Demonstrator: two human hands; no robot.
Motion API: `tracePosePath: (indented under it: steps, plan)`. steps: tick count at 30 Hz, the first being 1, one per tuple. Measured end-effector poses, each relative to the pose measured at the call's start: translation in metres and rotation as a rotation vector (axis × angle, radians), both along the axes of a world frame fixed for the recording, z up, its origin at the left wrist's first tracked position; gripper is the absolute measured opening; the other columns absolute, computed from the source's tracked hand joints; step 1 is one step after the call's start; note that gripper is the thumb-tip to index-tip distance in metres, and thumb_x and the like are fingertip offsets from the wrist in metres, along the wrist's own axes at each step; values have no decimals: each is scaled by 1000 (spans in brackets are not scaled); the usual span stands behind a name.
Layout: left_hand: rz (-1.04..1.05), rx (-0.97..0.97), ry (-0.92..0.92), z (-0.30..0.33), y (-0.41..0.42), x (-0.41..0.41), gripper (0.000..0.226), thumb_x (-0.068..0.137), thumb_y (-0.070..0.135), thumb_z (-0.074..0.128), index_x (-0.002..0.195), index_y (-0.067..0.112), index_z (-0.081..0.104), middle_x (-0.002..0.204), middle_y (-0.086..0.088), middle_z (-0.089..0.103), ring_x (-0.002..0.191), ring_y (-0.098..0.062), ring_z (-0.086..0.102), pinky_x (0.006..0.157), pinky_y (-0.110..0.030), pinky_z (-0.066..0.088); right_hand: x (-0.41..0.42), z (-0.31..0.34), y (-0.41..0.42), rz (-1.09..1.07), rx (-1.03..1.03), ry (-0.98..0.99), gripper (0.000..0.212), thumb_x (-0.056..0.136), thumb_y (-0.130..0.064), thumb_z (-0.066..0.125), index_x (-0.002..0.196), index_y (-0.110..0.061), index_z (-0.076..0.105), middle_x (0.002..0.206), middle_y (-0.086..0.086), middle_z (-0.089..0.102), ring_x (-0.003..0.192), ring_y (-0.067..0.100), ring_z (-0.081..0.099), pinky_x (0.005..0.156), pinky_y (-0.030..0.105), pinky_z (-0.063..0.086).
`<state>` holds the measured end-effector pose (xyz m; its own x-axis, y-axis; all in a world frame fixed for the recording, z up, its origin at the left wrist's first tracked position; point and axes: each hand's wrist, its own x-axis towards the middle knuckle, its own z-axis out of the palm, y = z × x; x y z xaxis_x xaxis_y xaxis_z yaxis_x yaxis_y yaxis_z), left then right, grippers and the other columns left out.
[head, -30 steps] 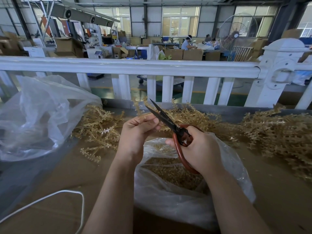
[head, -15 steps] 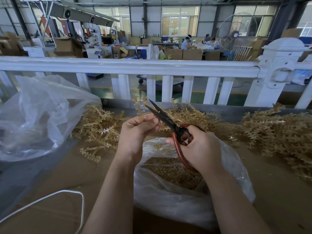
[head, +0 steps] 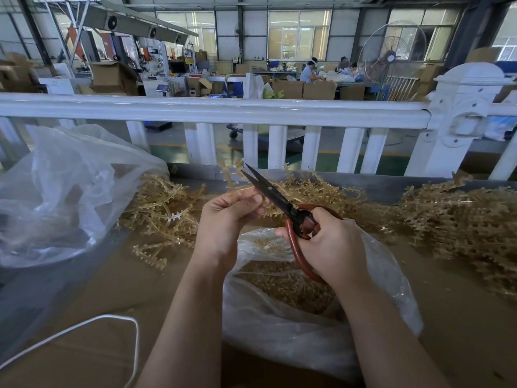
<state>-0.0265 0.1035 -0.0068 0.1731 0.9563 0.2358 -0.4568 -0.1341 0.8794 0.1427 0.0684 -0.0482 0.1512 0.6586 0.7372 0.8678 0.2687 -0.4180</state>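
Plastic sprig, pinched upright in left hand, long axis toward far edge of the bench; scissors, gripped in right hand, blades slanting just right of it.

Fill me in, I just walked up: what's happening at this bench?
A person is trimming tan plastic sprigs. The left hand pinches one sprig, and the right hand grips red-handled scissors with the blades against it. A clear bag under the hands holds cut bits; more sprigs lie piled on the table.
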Motion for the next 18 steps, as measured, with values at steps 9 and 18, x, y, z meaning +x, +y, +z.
tracePosePath:
  steps: [9,18]
  plan:
    - [1,-217,49,-4,0,6,24,87,0,65,73,15,78,75,-4,75,63,-10,68,63,-21,55,-2,-2,6,145,-232,250,46,72,-70,68,77,-25,70,63,-15,67,62,1,65,57,21,53]
    - [-30,-203,270,-9,-4,21,26,85,6,69,68,24,79,64,8,63,63,-8,49,62,-25,38,-2,1,12,252,-239,514,15,83,-34,79,74,-36,68,74,-23,71,69,-3,67,58,8,47]
